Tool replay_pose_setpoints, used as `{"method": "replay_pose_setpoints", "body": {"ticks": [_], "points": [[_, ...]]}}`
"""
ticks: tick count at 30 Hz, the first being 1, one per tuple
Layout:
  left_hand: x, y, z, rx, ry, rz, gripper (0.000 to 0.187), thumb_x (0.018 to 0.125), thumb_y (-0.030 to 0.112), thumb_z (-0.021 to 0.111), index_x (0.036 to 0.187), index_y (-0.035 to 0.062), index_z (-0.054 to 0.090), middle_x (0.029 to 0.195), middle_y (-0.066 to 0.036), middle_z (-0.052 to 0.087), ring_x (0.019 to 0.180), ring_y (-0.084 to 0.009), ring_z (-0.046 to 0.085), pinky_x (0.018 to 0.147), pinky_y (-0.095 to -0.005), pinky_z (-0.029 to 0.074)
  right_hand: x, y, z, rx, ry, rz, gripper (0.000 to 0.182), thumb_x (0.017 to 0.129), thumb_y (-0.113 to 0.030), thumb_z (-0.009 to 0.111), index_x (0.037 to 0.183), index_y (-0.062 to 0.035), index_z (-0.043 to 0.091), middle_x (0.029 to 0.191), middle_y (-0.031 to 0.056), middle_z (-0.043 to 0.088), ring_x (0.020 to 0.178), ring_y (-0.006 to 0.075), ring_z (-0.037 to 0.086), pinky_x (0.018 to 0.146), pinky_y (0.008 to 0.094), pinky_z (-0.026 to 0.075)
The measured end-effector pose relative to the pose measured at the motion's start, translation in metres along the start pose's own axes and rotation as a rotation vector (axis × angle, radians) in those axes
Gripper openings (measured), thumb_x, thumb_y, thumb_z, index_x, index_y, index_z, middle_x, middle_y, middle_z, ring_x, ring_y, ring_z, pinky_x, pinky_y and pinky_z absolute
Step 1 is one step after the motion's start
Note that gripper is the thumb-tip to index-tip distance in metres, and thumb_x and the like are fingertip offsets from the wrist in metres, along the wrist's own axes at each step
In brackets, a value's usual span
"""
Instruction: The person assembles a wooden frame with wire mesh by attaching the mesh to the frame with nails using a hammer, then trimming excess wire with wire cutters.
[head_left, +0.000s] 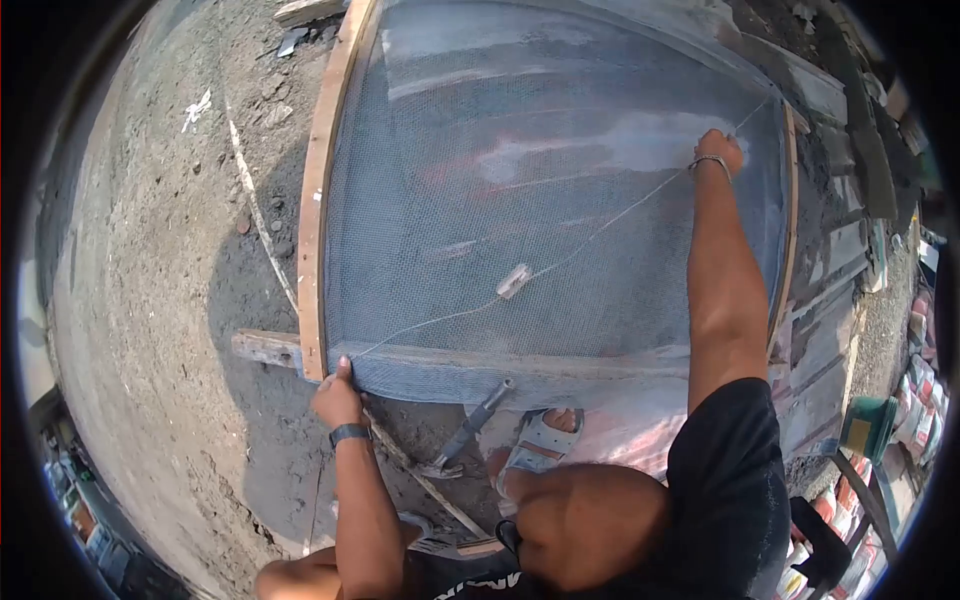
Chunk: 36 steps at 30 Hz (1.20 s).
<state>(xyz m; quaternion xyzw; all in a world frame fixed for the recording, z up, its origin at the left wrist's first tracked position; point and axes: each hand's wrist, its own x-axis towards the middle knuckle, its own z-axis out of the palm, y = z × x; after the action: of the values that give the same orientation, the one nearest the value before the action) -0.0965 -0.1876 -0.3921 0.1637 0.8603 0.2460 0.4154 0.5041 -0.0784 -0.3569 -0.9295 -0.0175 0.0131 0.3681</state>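
Note:
My left hand (338,398) is closed at the lower left corner of a mesh-covered wooden frame (312,210), with its thumb at one end of a thin string (420,324). The string runs diagonally up across the mesh (560,230) to my right hand (718,152), which is closed round it near the upper right side. A small pale block (514,281) sits on the mesh along the string. Below the lower edge of the frame, a hammer (474,424) leans with its handle end up.
Bare soil (150,300) lies at the left, with a narrow pale strip (256,200) on it. A wooden piece (265,346) sticks out beside the frame's lower left corner. Planks (825,270) and a green container (868,428) are at the right. My sandalled foot (552,432) is below.

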Motion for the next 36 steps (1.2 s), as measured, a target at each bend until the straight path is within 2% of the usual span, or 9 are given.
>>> {"method": "replay_pose_setpoints", "body": {"ticks": [1,2,5,8,17,24,27,30,36], "points": [[-0.005,0.005,0.002,-0.069,0.011,-0.029,0.028,0.082,0.021,0.071,0.07,-0.0019,0.061,0.058,-0.003,0.053,0.043,-0.0126,0.045,0.037,-0.0269,0.035,-0.011,-0.009,-0.006,0.081,-0.047,0.065,0.053,0.075,-0.016,0.052,0.126,-0.0033,0.056,0.113,0.0189,0.064,0.095,0.0289,0.066,0.085,0.0359,0.052],[0.0,0.001,0.0,-0.034,0.017,-0.018,0.029,0.081,0.021,0.072,0.069,-0.0024,0.061,0.056,-0.003,0.053,0.041,-0.0125,0.044,0.037,-0.0272,0.035,0.025,0.015,0.015,0.036,0.061,-0.036,0.044,0.072,-0.013,0.055,0.113,-0.0002,0.063,0.076,0.0115,0.068,0.061,0.0193,0.065,0.058,0.031,0.05],[-0.001,-0.001,0.002,-0.047,0.049,0.019,0.03,0.079,0.02,0.074,0.066,-0.0042,0.062,0.055,-0.005,0.056,0.041,-0.0126,0.045,0.04,-0.028,0.036,0.043,0.022,0.027,0.394,-0.039,0.116,0.021,0.079,-0.011,0.057,0.093,0.0021,0.064,0.075,0.0165,0.066,0.065,0.0245,0.064,0.056,0.036,0.049],[-0.001,0.0,0.002,-0.055,0.059,0.026,0.028,0.079,0.017,0.075,0.066,-0.0045,0.063,0.057,-0.006,0.057,0.044,-0.0126,0.047,0.042,-0.0286,0.037,0.024,0.006,0.005,0.004,-0.183,-0.014,0.055,0.076,-0.007,0.055,0.131,-0.0029,0.05,0.079,0.0141,0.067,0.061,0.0177,0.063,0.051,0.029,0.047],[0.005,-0.009,0.001,-0.092,-0.014,0.063,0.028,0.08,0.022,0.074,0.069,-0.0012,0.062,0.063,-0.005,0.06,0.045,-0.0115,0.049,0.041,-0.0253,0.04,0.055,0.007,-0.012,0.57,-0.373,-0.097,0.051,0.089,-0.007,0.046,0.138,0.0003,0.033,0.098,0.0166,0.066,0.062,0.014,0.057,0.053,0.0274,0.046],[0.002,-0.013,-0.005,-0.157,-0.074,0.075,0.029,0.077,0.025,0.078,0.073,0.0004,0.062,0.062,-0.001,0.057,0.045,-0.0091,0.047,0.041,-0.0242,0.04,-0.012,-0.052,-0.208,0.87,-0.561,-0.462,0.038,0.095,-0.006,0.045,0.132,0.0022,0.041,0.084,0.0085,0.056,0.06,0.0119,0.041,0.058,0.024,0.038],[-0.004,-0.009,-0.02,-0.125,-0.22,0.12,0.034,0.072,0.025,0.082,0.08,-0.0021,0.064,0.062,-0.001,0.058,0.051,-0.0067,0.049,0.046,-0.0209,0.04,-0.066,-0.053,-0.298,0.731,-0.643,-0.578,0.038,0.094,-0.008,0.045,0.132,0.0002,0.043,0.082,0.0077,0.056,0.06,0.0122,0.043,0.059,0.0252,0.039],[-0.002,-0.015,-0.036,-0.062,-0.637,0.261,0.037,0.07,0.029,0.083,0.082,-0.0002,0.063,0.061,0.002,0.056,0.051,-0.005,0.048,0.046,-0.0204,0.039,-0.151,-0.044,-0.364,0.347,-0.809,-0.699,0.038,0.093,-0.01,0.046,0.131,-0.0017,0.045,0.08,0.007,0.056,0.061,0.0125,0.045,0.06,0.0263,0.041],[0.013,-0.012,-0.05,-0.07,-0.847,0.254,0.016,0.084,0.013,0.059,0.095,0.0016,0.058,0.063,0.007,0.042,0.049,-0.0046,0.037,0.049,-0.023,0.037,-0.296,-0.055,-0.396,-0.434,-1.123,-0.98,0.039,0.092,-0.014,0.047,0.13,-0.0056,0.05,0.077,0.0055,0.056,0.063,0.0132,0.049,0.063,0.0286,0.044]]}}
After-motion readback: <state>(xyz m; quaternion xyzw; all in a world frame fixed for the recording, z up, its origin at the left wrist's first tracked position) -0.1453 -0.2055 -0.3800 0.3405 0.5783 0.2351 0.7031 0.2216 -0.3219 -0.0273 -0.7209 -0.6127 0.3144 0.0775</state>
